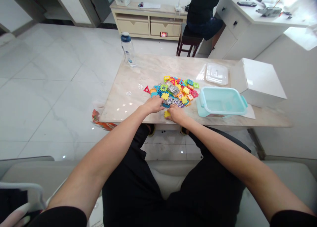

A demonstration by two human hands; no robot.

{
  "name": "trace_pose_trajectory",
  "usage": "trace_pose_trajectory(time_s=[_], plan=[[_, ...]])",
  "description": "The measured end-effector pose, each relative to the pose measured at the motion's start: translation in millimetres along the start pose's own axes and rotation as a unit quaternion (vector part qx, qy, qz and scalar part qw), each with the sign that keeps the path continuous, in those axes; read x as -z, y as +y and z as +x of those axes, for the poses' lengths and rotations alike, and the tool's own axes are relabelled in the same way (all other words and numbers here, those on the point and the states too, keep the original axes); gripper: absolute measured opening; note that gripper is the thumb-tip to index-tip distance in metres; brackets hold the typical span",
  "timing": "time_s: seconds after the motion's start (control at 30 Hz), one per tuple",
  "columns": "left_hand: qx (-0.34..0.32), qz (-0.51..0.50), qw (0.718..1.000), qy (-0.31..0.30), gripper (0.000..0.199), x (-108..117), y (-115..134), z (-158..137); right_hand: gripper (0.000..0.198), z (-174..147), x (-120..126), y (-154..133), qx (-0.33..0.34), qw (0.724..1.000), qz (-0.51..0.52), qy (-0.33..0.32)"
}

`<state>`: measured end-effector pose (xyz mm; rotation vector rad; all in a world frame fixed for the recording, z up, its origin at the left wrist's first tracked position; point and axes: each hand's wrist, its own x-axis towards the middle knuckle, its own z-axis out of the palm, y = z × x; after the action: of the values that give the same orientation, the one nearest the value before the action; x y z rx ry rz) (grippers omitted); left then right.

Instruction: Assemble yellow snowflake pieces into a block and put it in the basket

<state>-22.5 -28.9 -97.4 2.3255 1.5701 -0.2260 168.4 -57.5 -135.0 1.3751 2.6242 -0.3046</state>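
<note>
A heap of colourful plastic interlocking pieces (177, 91) lies on the marble-look table, with notched square and triangular shapes and some window-like lattices. My left hand (155, 104) is at the heap's near left edge, fingers bent down among blue and grey pieces; what they hold, if anything, is hidden. Close to the table's front edge, my right hand (176, 114) has its fingers closed on a yellow notched piece (166, 114). Left of the heap are two small white lattice pieces, one (140, 87) farther back and another (128, 93) nearer.
A pale turquoise tub (223, 102) stands right of the heap, with a clear lid (217, 73) behind and a white box (262, 80) beside it. A water bottle (128, 52) stands at the back left corner. Beyond the table, a person (204, 12) sits on a stool.
</note>
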Motion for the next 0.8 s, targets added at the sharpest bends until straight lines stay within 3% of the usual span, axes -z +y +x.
trace_pose_trajectory(time_s=[0.17, 0.8], plan=[[0.001, -0.034, 0.999, 0.010, 0.043, -2.7, -3.2, 1.4, 0.040, 2.7, 0.7, -5.0, -0.030, 0.999, 0.013, -0.005], [0.014, -0.009, 1.000, 0.002, 0.040, -6.5, -6.9, 5.9, 0.040, 3.8, -1.0, -4.4, -0.028, 1.000, 0.015, -0.003]])
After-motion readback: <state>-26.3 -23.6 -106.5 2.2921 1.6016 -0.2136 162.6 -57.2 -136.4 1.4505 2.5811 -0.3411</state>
